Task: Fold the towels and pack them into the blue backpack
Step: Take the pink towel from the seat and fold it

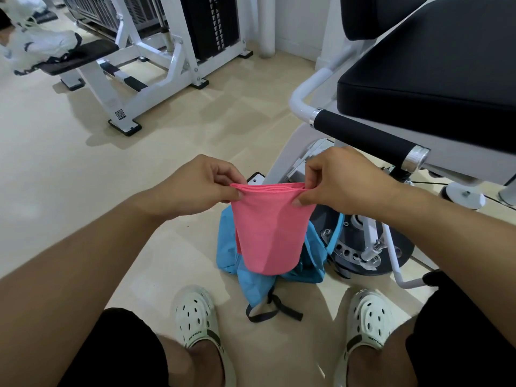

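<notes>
A pink towel [268,230], folded into several layers, hangs in the air in front of me. My left hand [201,182] pinches its upper left corner and my right hand [337,177] pinches its upper right corner, so the top edge is stretched between them. Directly below it the blue backpack [252,283] lies crumpled on the floor between my feet, its black straps [272,308] trailing toward me. The towel hides most of the backpack's middle, so I cannot see its opening.
A gym machine with a black padded seat [424,71], a black-gripped handle [365,135] and a round base plate [371,247] stands close on the right. A white weight machine [156,65] is at the back left. My white clogs [198,317] rest on the tiled floor.
</notes>
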`<state>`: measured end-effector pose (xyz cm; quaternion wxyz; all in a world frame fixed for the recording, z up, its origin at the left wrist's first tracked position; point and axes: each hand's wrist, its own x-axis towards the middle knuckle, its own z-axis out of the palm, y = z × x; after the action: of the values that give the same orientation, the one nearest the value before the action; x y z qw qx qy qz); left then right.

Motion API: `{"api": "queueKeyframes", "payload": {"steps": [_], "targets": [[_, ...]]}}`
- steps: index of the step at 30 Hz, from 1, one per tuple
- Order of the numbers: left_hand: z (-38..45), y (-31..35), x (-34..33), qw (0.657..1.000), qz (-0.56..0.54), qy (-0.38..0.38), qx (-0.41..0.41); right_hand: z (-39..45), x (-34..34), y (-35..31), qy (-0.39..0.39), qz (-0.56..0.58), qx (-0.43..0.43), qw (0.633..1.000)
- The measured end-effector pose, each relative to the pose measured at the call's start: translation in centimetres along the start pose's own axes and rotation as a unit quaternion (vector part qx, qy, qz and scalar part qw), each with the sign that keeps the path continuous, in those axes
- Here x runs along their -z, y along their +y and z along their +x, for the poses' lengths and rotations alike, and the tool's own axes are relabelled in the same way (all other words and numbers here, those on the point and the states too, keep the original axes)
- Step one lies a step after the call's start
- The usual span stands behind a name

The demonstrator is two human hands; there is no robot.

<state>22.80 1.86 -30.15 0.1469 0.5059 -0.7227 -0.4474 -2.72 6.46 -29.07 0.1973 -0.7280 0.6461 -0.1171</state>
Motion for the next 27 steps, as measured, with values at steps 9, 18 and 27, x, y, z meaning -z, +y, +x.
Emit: {"api": "queueKeyframes", "payload": {"steps": [9,18,27], "targets": [[0.1,0.0,0.8,1.0,-0.02,0.0,0.004,0.3,-0.1,0.2,0.002,0.024,-0.003,1.0],[0.0,0.5,1.0,0.995,0.035,0.078,0.057,-0.2,0.0,-0.2,-0.102,0.108,0.063,0.987],[-0.2,1.4,-0.4,0.978,-0.132,0.063,0.146,-1.9,-1.7,-2.4,-0.114,0.118,0.088,0.983]]}}
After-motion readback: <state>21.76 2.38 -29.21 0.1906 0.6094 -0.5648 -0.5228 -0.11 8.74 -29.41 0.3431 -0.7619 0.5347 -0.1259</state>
